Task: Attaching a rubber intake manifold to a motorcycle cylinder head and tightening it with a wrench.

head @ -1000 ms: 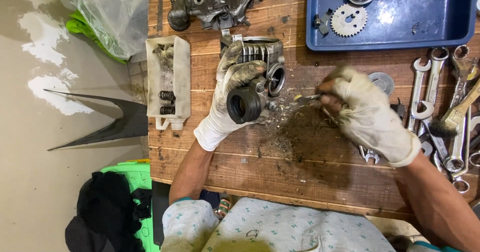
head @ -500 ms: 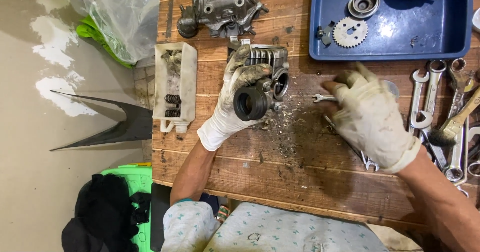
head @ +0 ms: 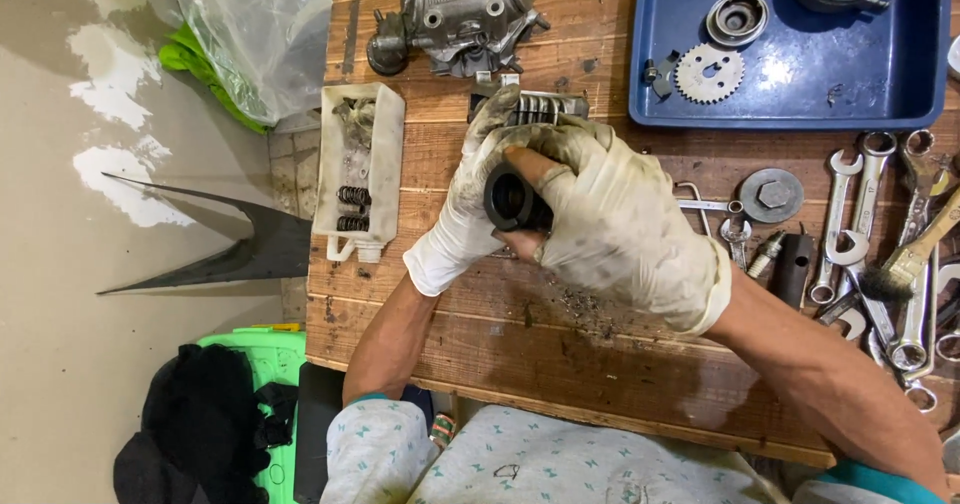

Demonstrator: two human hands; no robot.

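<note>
Both gloved hands close around a finned metal engine cylinder part (head: pixel 530 109) with a black rubber intake tube (head: pixel 512 199) facing me. My left hand (head: pixel 470 194) grips it from the left side. My right hand (head: pixel 610 219) wraps over the top and right, fingers on the black tube. Most of the part is hidden under the gloves. It is held just above the wooden workbench (head: pixel 500 344).
A grey engine casting (head: pixel 460 14) lies at the back. A dirty white tray (head: pixel 358 169) with springs sits left. A blue tray (head: pixel 800 64) holds a sprocket (head: pixel 710 72) and round parts. Several wrenches (head: pixel 870 214) and a brush (head: pixel 915 254) lie right. Grit is scattered on the wood.
My right hand has moved left from the bench beside the small wrench onto the engine part, joining the left hand. The camera has come closer.
</note>
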